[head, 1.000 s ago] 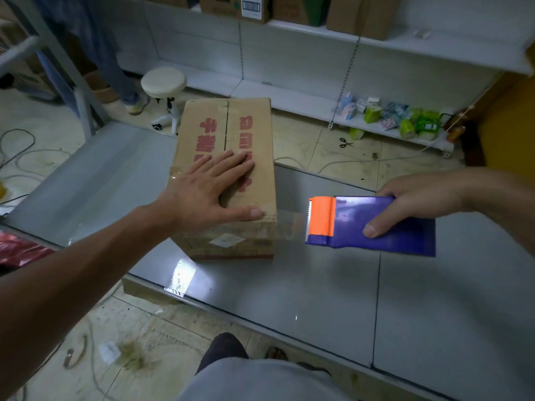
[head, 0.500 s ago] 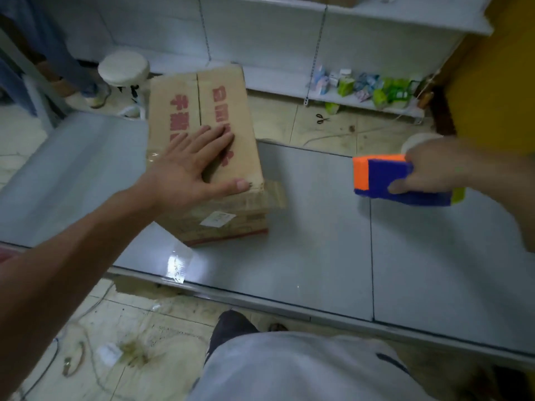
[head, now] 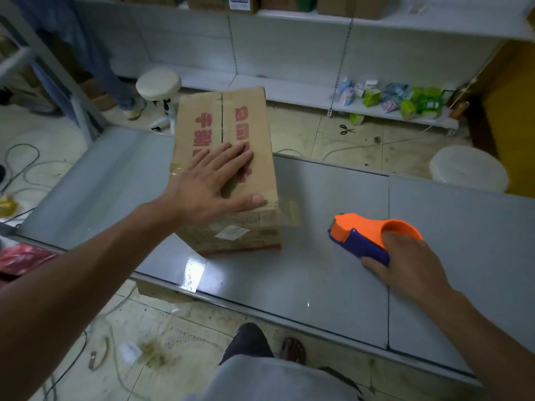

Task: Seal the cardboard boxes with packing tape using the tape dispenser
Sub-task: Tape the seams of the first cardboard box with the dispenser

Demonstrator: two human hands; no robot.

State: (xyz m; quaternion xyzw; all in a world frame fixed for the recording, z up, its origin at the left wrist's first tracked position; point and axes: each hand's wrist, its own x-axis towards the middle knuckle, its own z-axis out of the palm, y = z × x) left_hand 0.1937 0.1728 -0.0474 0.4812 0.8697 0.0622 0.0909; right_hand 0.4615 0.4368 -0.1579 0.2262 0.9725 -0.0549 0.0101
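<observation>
Right hand (head: pixel 405 261), gripping the orange-and-blue plastic tape dispenser (head: pixel 364 230), dropped to the grey bench (head: pixel 318 285) w/ clear tape (head: pixel 291 211) cut, left hand (head: pixel 208 183) flat on brown cardboard box (head: pixel 231 120), so strip's prob done.

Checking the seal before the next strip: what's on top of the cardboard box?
The left hand lies flat on the cardboard box, fingers over red print. The centre flap seam shows beyond the fingers; the part under the palm is covered.

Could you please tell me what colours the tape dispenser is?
The tape dispenser is orange with a blue-purple side panel; the head view shows it best.
</observation>
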